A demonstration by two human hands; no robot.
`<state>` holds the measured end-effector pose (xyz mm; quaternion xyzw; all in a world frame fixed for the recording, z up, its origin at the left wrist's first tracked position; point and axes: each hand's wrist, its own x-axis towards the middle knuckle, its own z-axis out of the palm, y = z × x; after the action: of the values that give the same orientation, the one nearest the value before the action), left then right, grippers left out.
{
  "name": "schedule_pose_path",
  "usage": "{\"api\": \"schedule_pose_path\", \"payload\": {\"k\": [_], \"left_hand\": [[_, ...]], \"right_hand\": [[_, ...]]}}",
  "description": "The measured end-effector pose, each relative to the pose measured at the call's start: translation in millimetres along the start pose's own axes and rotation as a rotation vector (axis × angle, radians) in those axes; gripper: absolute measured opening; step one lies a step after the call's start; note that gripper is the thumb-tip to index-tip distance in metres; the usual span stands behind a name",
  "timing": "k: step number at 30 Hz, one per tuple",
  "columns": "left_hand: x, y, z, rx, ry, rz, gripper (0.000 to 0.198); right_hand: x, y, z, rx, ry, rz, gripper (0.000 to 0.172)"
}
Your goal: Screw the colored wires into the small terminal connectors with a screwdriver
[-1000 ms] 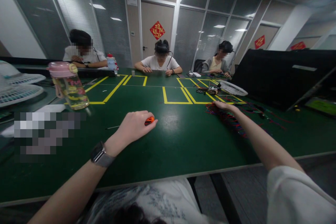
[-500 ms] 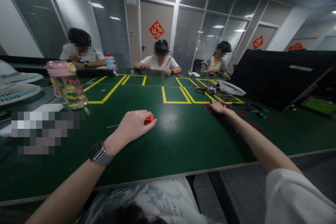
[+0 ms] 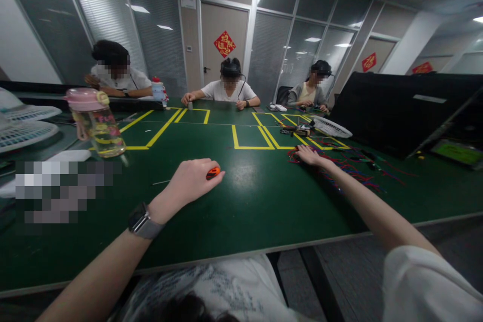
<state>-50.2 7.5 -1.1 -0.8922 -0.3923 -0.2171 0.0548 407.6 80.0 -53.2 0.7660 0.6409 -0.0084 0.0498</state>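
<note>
My left hand [image 3: 192, 180] rests on the green table [image 3: 249, 201], its fingers curled round an orange tool [image 3: 213, 171] whose tip shows past the fingers; a thin metal rod pokes out to its left. A watch sits on that wrist. My right arm stretches far out to the right, and my right hand [image 3: 308, 154] lies palm down, fingers spread, on a heap of red and blue wires [image 3: 347, 168].
A pink-lidded water bottle [image 3: 94, 122] and white fans [image 3: 26, 123] stand at the left. Yellow tape boxes [image 3: 252, 137] mark the table. A small white fan [image 3: 332, 128] and a black box [image 3: 407, 110] are at the right. Three other people sit at the far side.
My right hand has slid a little to the left and farther out over the wires. My left hand has stayed put on the orange tool.
</note>
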Motion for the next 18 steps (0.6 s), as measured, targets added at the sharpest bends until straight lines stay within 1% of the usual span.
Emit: {"api": "schedule_pose_path", "payload": {"k": [5,12,18], "left_hand": [[-0.1,-0.2,-0.4,0.000,-0.013,-0.003,0.037],[0.4,-0.7,-0.1,-0.003,0.000,0.005,0.037],[0.3,-1.2,-0.6,-0.006,0.007,0.015,0.037]], "right_hand": [[-0.2,1.1,2.0,-0.010,-0.003,-0.047,0.043],[0.9,-0.9,5.1,0.019,0.018,-0.060,0.055],[-2.9,-3.1,3.4,0.074,0.043,-0.098,0.046]]}}
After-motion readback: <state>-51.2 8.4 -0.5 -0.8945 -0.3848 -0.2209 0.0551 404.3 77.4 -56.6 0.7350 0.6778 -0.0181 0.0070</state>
